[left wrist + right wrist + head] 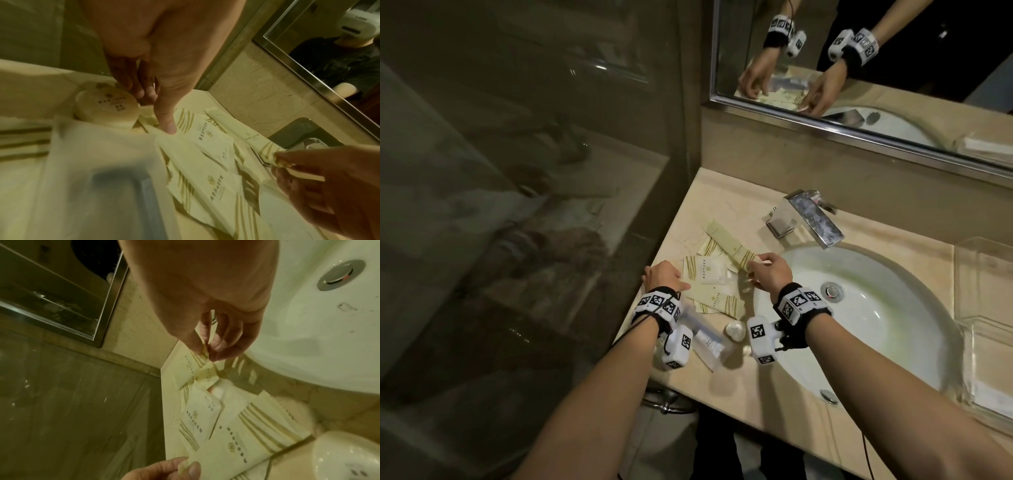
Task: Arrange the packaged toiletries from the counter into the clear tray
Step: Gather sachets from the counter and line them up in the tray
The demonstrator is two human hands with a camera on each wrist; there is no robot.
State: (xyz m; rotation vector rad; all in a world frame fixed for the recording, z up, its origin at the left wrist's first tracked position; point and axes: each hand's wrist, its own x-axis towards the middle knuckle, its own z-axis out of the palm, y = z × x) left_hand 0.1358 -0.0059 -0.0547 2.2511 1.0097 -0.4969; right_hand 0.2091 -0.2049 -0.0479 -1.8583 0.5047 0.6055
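Observation:
Several cream packets with gold stripes lie heaped on the counter (726,192) left of the sink. My right hand (755,265) pinches the striped end of a long narrow packet (726,240) between thumb and fingers (224,345); that long narrow packet (246,134) still rests on the pile. My left hand (666,274) pinches the corner of a flat striped packet (717,301) under its thumb (167,128), and the same flat packet (236,443) shows in the right wrist view. The clear tray (983,308) stands right of the basin, away from both hands.
A round wrapped soap (734,330) and a clear-wrapped item (705,339) lie near the counter's front edge. The chrome faucet (804,216) stands behind the white basin (876,325). A mirror (859,68) hangs above, and a glass wall (534,205) borders the counter's left.

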